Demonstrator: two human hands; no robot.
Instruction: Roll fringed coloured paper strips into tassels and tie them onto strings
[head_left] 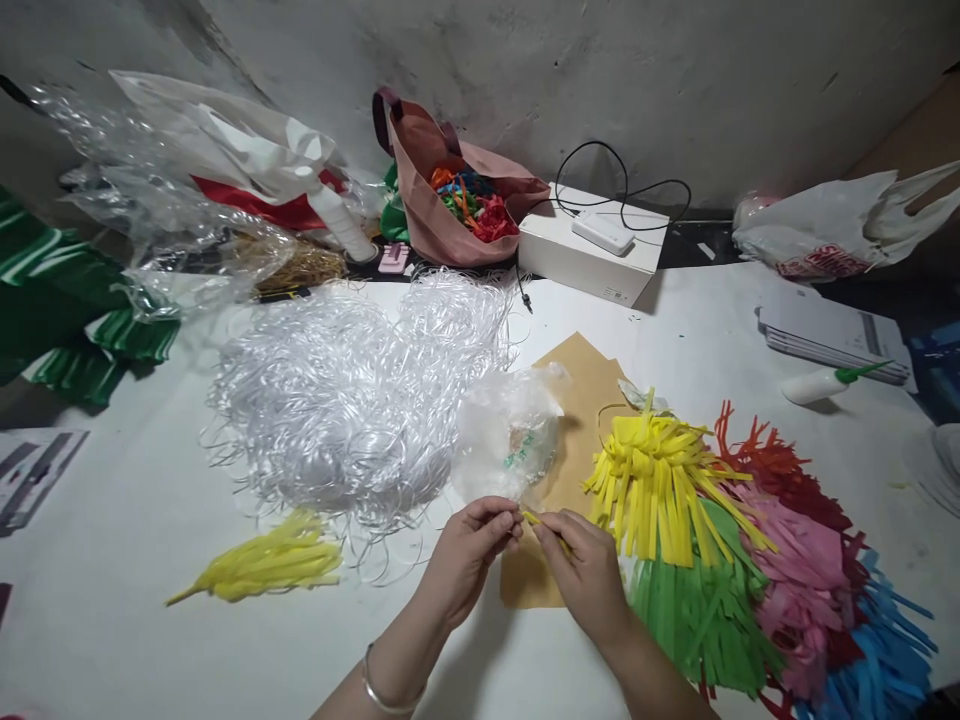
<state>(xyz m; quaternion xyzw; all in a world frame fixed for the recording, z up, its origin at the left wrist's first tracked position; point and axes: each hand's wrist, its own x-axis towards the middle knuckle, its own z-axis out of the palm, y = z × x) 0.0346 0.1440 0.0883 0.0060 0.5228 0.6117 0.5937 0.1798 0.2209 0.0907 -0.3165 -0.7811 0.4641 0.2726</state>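
My right hand (pixel 589 575) pinches a thin yellow paper strip (pixel 531 518), whose tip points toward the other hand. Close beside it, my left hand (pixel 474 555) has its thumb and fingertips pressed together; what lies between them is too small to make out. Just beyond both hands sits a clear plastic bag (pixel 480 430) with green print, partly over brown card sheets (pixel 574 370). Right of my hands is a pile of fringed yellow paper (pixel 664 480) on top of green fringe (pixel 697 610). A finished-looking yellow tassel (pixel 270 562) lies at the left.
White shiny string (pixel 337 400) is heaped behind the hands. Pink (pixel 806 580) and blue fringe (pixel 881 640) lie at right, near a green-tipped glue bottle (pixel 817 385). Along the wall stand a pink bag (pixel 427 190) of coloured tassels and a white box (pixel 585 262).
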